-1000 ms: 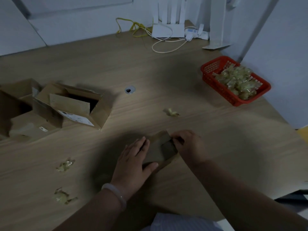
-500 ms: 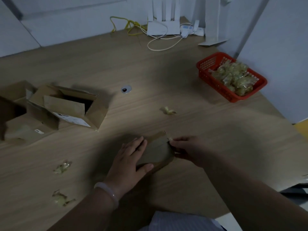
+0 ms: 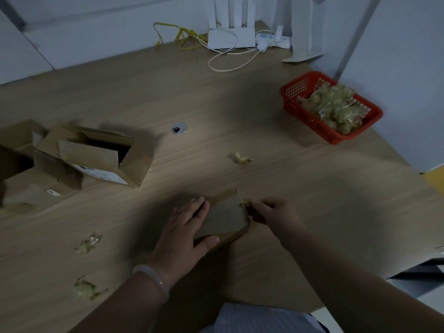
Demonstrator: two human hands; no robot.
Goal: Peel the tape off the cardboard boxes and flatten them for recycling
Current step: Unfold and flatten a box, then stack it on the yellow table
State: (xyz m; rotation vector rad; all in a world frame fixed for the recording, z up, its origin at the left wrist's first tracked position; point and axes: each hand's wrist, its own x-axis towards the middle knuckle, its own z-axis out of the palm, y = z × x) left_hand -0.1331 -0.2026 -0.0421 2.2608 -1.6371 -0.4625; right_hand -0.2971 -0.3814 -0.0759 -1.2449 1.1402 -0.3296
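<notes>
**Small box: tape lift at its right edge**

The small brown cardboard box (image 3: 223, 218) lies on the pale wooden table (image 3: 240, 104), close to the near edge and roughly midway along it. The left hand (image 3: 185, 230) rests on the box top, fingers straight and spread, thumb along the near side. I judge this a hold-down, so the box does not slide or lift under the pull. The right hand (image 3: 271, 212) is at the box's right edge, fingertips nipped together on the end of a strip of yellowish clear tape (image 3: 246, 202). Only a short tab shows free. Judged: early in the peel on this box, flattening not yet begun.

A larger opened cardboard box (image 3: 96, 157) stands near the table's left edge, flaps up, not flattened. A red plastic mesh basket (image 3: 294, 92) near the far right corner holds wadded tape (image 3: 334, 109) and is presumably the discard bin. A few loose tape scraps (image 3: 240, 157) lie on the table outside it. Risk: the tape tears short or strips the paper face.
</notes>
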